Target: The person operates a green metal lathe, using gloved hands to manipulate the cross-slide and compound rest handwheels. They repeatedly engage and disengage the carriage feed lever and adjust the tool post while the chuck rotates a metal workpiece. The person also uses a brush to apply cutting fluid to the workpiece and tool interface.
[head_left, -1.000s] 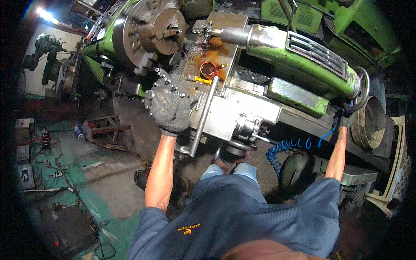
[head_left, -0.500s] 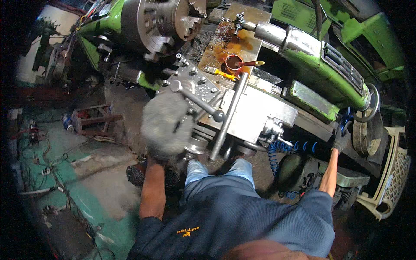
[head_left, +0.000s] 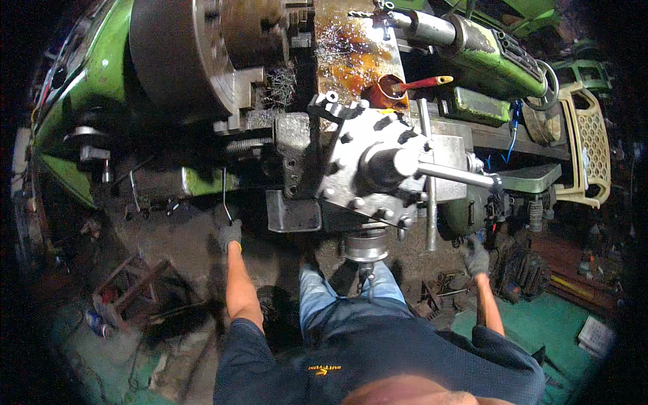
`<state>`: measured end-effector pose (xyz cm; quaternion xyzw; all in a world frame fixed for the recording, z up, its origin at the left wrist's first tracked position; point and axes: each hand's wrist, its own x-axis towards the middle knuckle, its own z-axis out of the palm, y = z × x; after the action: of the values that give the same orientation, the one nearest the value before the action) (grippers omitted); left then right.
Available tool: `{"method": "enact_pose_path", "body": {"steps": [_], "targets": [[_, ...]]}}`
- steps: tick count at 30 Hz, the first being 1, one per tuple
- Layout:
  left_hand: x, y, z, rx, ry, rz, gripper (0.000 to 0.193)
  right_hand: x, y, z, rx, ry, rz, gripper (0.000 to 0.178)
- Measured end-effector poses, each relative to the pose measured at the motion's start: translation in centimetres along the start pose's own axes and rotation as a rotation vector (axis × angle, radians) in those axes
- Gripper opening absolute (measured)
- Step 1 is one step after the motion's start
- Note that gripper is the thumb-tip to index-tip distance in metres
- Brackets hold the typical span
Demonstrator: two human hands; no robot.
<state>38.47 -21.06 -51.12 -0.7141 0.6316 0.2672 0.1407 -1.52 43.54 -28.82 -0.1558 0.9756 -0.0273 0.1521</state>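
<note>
workshop floor (head_left: 169, 233), steel lever (head_left: 225, 196) at left fingers (head_left: 232, 229) (gloved)

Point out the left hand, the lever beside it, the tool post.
Left hand (head_left: 230, 236): head view, on the glove.
Lever (head_left: 225, 192): head view, middle of the rod.
Tool post (head_left: 386, 167): head view, central hub.

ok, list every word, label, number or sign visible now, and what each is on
Dark shirt: small orange lettering beside an orange emblem on the chest; wording not copied out here.
White rectangular item at right: marks too small to read.
Blue-and-white can at lower left: markings too small and blurred.
No other text I can make out.
</note>
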Motion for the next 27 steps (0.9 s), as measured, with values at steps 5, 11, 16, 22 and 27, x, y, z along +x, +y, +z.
{"method": "enact_pose_path", "body": {"steps": [5, 11, 16, 22, 27], "targets": [[11.5, -9.4, 11.9, -0.699, -0.088, 0.060, 0.032, -11.4, -3.0, 2.9, -0.039, -0.426, 0.103, 0.052], [7.0, -5.0, 3.6, -1.136, -0.604, -0.301, 0.027, -16.1, -8.2, 5.9, 0.044, -0.597, 0.245, 0.050], [4.8, -1.8, -4.1, -1.400, -0.711, -0.052, 0.028, -14.7, -9.6, 7.6, 0.088, -0.505, 0.228, 0.047], [1.6, -0.1, -4.6, -1.014, -0.451, -0.187, 0.021, -11.0, -11.0, 9.3, 0.240, -0.502, 0.080, 0.047], [-1.6, -0.2, -3.4, -0.874, -0.304, -0.199, 0.023, -9.6, -8.6, 9.2, 0.291, -0.476, 0.085, 0.044]]}}
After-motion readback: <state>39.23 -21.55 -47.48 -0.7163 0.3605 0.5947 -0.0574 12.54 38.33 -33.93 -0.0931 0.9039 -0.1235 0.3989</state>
